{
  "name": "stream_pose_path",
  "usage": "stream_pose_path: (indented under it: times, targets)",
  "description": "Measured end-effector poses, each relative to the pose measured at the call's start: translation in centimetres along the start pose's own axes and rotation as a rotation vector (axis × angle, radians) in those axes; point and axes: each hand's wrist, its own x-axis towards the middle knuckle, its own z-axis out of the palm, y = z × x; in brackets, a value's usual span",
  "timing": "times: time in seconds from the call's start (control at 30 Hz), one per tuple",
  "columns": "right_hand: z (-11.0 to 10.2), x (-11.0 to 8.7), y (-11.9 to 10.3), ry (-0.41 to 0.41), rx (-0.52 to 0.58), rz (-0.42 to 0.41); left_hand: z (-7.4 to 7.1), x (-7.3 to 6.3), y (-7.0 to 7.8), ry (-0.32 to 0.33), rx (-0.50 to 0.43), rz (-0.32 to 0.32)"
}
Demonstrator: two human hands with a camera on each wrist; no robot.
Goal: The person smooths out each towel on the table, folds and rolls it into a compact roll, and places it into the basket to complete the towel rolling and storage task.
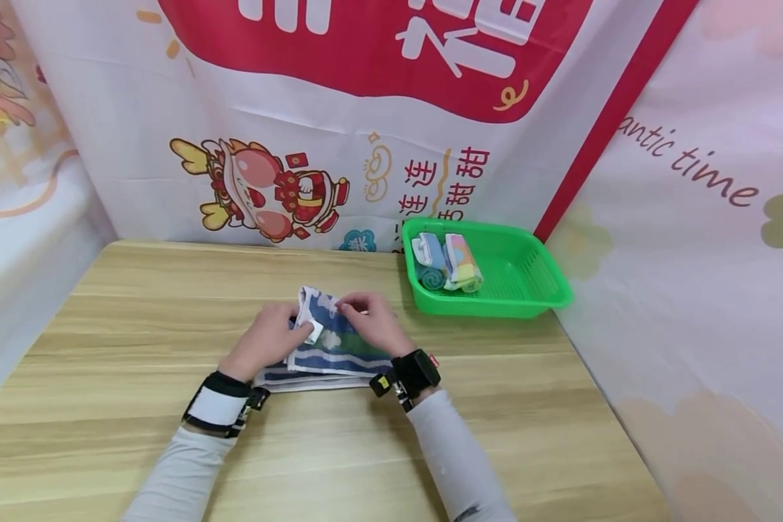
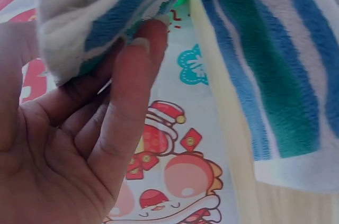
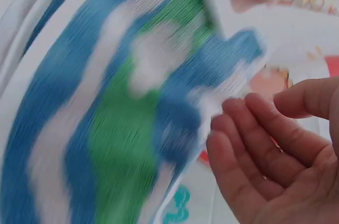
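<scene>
A blue, green and white striped towel, partly folded, is on the wooden table in front of me. My left hand pinches its left edge beside a white label. In the left wrist view, the fingers of this hand curl at a bunched part of the cloth. My right hand is by the towel's upper edge. The right wrist view has this hand's fingers loosely bent beside the cloth, with nothing between thumb and fingers. The towel is blurred there.
Behind and to the right stands a green plastic basket. In its left part lie a rolled blue towel and a rolled multicoloured one. Printed cloth walls border the wooden table at the back and sides.
</scene>
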Motion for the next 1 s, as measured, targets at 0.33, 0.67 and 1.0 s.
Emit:
stream_pose_path:
  times: [0.33, 0.67, 1.0]
  targets:
    - [-0.4, -1.5, 4.1, 0.003, -0.142, 0.047, -1.7, -1.8, 0.1, 0.065, 0.01, -0.091]
    - [-0.7, -2.1, 5.0, -0.084, -0.234, 0.017, -1.5, -2.8, -3.0, -0.003, 0.197, -0.208]
    - [-0.4, -2.6, 5.2, -0.136, -0.357, -0.02, -1.2, -2.9, -1.8, 0.147, 0.311, -0.156]
